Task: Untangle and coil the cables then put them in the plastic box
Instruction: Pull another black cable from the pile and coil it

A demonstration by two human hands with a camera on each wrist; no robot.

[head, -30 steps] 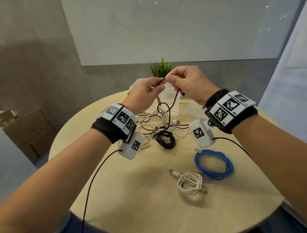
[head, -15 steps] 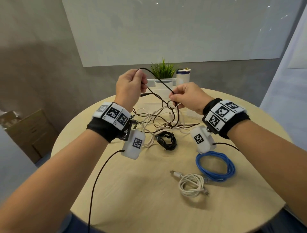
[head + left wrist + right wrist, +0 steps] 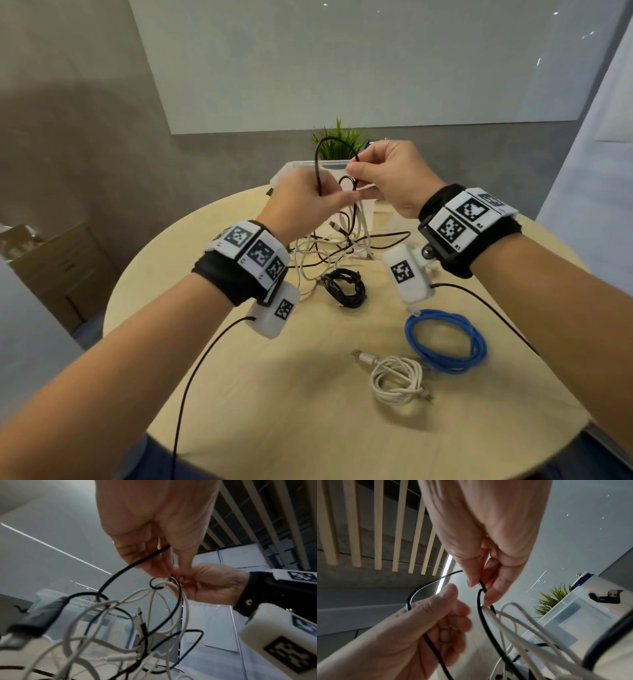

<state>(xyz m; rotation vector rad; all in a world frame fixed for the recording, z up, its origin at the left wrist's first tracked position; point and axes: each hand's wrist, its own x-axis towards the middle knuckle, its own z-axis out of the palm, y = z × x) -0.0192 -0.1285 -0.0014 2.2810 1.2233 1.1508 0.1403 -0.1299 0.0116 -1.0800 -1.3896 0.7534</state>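
Both hands are raised together above a tangle of white and black cables (image 3: 337, 241) on the round table. My left hand (image 3: 337, 198) grips a thin black cable (image 3: 320, 150), which arches up and over to my right hand (image 3: 356, 169). The right hand pinches the same cable just above a small black loop (image 3: 155, 584) that wraps around several white strands (image 3: 510, 616). The clear plastic box (image 3: 291, 168) stands behind the hands, mostly hidden. In the right wrist view the left hand (image 3: 453, 601) holds the black cable (image 3: 412, 595) in its curled fingers.
On the table nearer to me lie a coiled black cable (image 3: 344, 287), a coiled blue cable (image 3: 445, 339) and a coiled white cable (image 3: 399, 378). A small green plant (image 3: 337, 138) stands behind the box. A cardboard box (image 3: 58, 270) sits on the floor at the left.
My left hand has come down and to the right, and my right hand has risen to meet it. The black cable now forms a tall arch between the two hands.
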